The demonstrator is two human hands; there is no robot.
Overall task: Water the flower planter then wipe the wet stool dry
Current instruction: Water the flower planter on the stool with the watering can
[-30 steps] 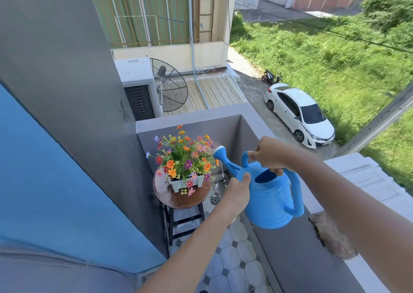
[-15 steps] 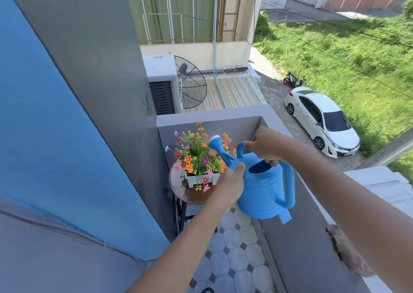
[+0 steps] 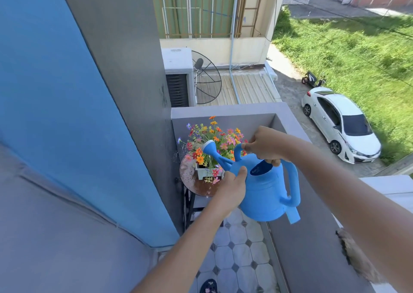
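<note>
A blue watering can [image 3: 266, 190] is tilted left, its white-tipped spout over the flower planter [image 3: 209, 172], a small pale box full of orange, pink and purple flowers. Water drops fall from the spout onto the flowers. The planter stands on a round brown stool [image 3: 190, 174] whose top looks wet and shiny. My right hand [image 3: 264, 146] grips the can's top handle. My left hand [image 3: 232, 186] holds the can's front side, below the spout's base.
A grey balcony parapet [image 3: 308, 243] runs along the right, with a brown furry cloth [image 3: 359, 259] lying on its top. A blue and grey wall [image 3: 89, 136] closes the left. The floor [image 3: 237, 252] is tiled. A dark slipper [image 3: 209, 286] lies at the bottom.
The can has tipped further forward and its spout has moved left over the flowers; water is now falling. Both hands kept their hold and the view has closed in on the stool.
</note>
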